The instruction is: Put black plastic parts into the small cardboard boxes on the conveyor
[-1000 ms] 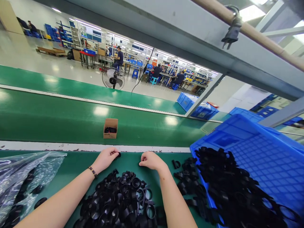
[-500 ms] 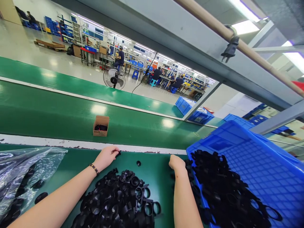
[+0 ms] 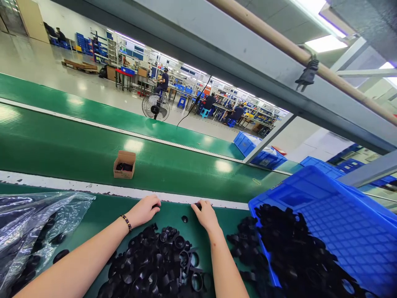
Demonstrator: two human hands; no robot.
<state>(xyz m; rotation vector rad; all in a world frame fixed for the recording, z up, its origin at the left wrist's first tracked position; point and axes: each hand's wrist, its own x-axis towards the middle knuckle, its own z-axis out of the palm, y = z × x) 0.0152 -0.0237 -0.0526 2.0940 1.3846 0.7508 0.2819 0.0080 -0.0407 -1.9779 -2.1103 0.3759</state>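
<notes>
Green table (image 3: 173, 165) spans the view, crossed by worn white strips; seen from a head cam. At right, a big blue crate (image 3: 356, 215) sits tilted, its lower part heaped w/ black pieces (image 3: 294, 248). Overlapping the table's near left edge: a clear plastic bag (image 3: 68, 211) w/ dark parts showing thru. Front & center, btwn the person's forearms, a loose pile of black parts (image 3: 151, 263), some ring-shaped, some cup-like. A smaller heap (image 3: 248, 240) lies btwn R forearm & crate.

L hand (image 3: 145, 210) is just beyond the pile, near the white strip, fingers curled; can't tell if they grip anything. R hand (image 3: 206, 215), a bit further right, pinches a small black part (image 3: 198, 205) btwn thumb & fingers, right by the strip's near edge. Past that strip, left of center, stands an open cardboard box (image 3: 123, 174) w/ dark items inside. Beaded bracelet (image 3: 127, 223) on L wrist. Smallest: one round black cap (image 3: 185, 219) lying alone on the table btwn the hands, touching neither.
</notes>
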